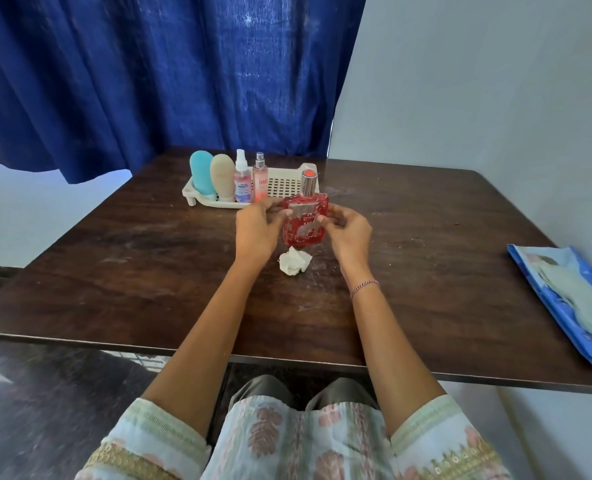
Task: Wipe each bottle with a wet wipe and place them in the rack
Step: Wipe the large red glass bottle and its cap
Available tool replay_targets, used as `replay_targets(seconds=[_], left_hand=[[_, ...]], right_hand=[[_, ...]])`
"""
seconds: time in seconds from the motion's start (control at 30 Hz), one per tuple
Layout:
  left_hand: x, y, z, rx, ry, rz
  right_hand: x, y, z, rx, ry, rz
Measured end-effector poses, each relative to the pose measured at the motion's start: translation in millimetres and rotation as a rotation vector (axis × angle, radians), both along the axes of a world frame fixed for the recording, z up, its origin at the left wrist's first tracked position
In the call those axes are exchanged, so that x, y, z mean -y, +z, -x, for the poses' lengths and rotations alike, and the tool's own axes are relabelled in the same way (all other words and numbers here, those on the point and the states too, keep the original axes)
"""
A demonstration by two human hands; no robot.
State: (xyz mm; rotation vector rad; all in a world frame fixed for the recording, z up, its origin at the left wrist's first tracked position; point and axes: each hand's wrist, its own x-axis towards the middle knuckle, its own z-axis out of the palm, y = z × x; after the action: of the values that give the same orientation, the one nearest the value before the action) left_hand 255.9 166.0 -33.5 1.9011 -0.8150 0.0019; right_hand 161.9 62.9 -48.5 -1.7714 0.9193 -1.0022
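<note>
A red square perfume bottle (pixel 305 220) with a silver cap is held upright above the table between both hands. My left hand (pixel 258 230) grips its left side, and my right hand (pixel 348 233) grips its right side. A crumpled white wet wipe (pixel 294 260) lies on the table just below the bottle. The cream plastic rack (pixel 289 181) stands behind, at the far middle of the table. In its left part stand a teal tube (pixel 201 173), a beige tube (pixel 222 176), a clear pink spray bottle (pixel 242 180) and a slim pink spray bottle (pixel 260 180).
A blue wet-wipe pack (pixel 571 299) lies at the table's right edge, a wipe sticking out. The dark wooden table (pixel 114 271) shows pale smears near the middle. A blue curtain (pixel 149 81) hangs behind, a white wall at the right.
</note>
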Motion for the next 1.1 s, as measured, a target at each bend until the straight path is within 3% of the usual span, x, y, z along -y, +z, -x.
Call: replay_targets(seconds=[0.2,0.37,0.63,0.8,0.9,1.0,1.1], left_hand=[[-1.3,-3.8,6.1,-0.09,0.008,0.023],[-10.3,-24.6,6.7,-0.191,0.153,0.018],[-13.7,-37.7,13.3,-0.377,0.092,-0.036],[-16.6,-35.5,14.3,-0.383,0.059,-0.026],[-19.5,-22.5,17.8,-0.268,0.073,-0.023],[-15.7,2.0,13.8,0.004,0.136,0.057],[-0.3,29.6,2.3,0.143,-0.031,0.215]], right_hand=[[-2.3,-2.4,5.0,-0.002,-0.003,0.024],[-11.7,-5.2,17.5,-0.037,-0.104,0.191],[-35.1,-4.3,26.3,-0.308,0.327,0.191],[-39.0,-4.3,28.5,-0.484,0.406,0.298],[-39.6,1.0,28.4,-0.412,0.363,0.354],[-35.5,11.4,24.9,-0.127,0.122,0.433],[-29.5,22.8,18.7,0.11,-0.059,0.442]])
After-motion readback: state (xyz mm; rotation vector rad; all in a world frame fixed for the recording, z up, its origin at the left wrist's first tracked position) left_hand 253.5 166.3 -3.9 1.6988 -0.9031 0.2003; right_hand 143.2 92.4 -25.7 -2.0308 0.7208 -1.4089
